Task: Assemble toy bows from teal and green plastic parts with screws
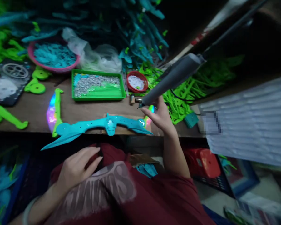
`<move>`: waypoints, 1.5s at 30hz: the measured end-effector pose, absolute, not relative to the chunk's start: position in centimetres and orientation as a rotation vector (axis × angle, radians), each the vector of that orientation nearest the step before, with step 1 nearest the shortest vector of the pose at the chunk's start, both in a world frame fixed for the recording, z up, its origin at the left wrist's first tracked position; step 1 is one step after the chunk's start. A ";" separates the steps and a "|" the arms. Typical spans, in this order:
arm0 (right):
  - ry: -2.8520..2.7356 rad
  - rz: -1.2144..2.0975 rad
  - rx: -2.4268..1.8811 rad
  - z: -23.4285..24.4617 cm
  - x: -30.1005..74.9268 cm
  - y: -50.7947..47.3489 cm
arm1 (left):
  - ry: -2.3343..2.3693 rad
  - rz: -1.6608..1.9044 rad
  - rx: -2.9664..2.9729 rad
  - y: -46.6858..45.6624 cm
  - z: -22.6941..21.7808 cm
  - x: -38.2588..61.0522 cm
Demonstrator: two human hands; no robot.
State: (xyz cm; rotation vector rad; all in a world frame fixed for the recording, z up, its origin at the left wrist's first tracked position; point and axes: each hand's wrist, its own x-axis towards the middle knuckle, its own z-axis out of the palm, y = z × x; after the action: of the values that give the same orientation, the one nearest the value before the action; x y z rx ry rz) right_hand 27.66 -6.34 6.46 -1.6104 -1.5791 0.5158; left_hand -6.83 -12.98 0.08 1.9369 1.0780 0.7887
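Loosely curled fingers of the right hand are seen at the tip of a grey power screwdriver, which hangs slanting from above; the tip is touched rather than firmly clasped, and whether anything small is pinched cannot be told. Just below that hand a turquoise toy bow is laid flat along the near edge of the wooden table, its left blade jutting past the edge. The left hand is rested in the lap on the dark red shirt, below the bow, fingers relaxed and holding nothing. Behind the bow a green tray of small silvery screws is set, and to the tray's right a small red dish. Left of the bow a green curved piece with a shiny rainbow edge is placed. Behind the tray, crumpled clear plastic and a pink bowl of turquoise parts are found. Right of the bow, green plastic parts are heaped.
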 end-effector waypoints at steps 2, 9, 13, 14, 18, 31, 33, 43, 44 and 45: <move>-1.577 0.637 -1.566 6.7 29.6 -7.3 | 0.953 0.802 2.308 -10.6 1.1 -2.5; -2.003 0.664 -1.598 8.3 35.5 -5.6 | 0.996 0.196 2.819 -4.2 1.1 9.0; -2.235 0.275 -1.959 6.6 38.6 -2.3 | 0.904 0.230 2.793 -3.4 0.3 8.7; -2.286 0.289 -1.969 6.0 39.0 -1.4 | 0.885 0.257 2.769 -3.4 0.3 8.5; -2.666 0.207 -1.988 5.4 37.3 -0.6 | 0.835 0.507 2.630 -4.2 1.5 6.3; -2.288 1.253 -1.074 5.5 10.8 -0.4 | 1.734 1.246 0.316 -11.8 0.9 -12.2; -2.169 1.315 -1.148 3.3 6.7 1.9 | 1.430 1.147 0.219 -11.5 0.2 -10.8; -1.960 1.690 -0.896 -0.6 3.7 3.4 | 1.362 1.235 0.284 -10.7 0.2 -10.0; -2.073 1.695 -0.745 -0.5 3.8 3.8 | 1.362 1.225 0.292 -10.7 0.3 -10.1; -2.190 1.686 -0.597 -0.3 3.7 4.2 | 1.367 1.216 0.294 -10.5 0.3 -10.1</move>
State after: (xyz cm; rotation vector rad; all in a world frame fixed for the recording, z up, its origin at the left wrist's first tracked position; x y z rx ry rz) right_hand 3.73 4.16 -0.34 -0.5970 -2.1895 1.6857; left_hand -10.08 -10.48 0.31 0.2941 1.3671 1.2161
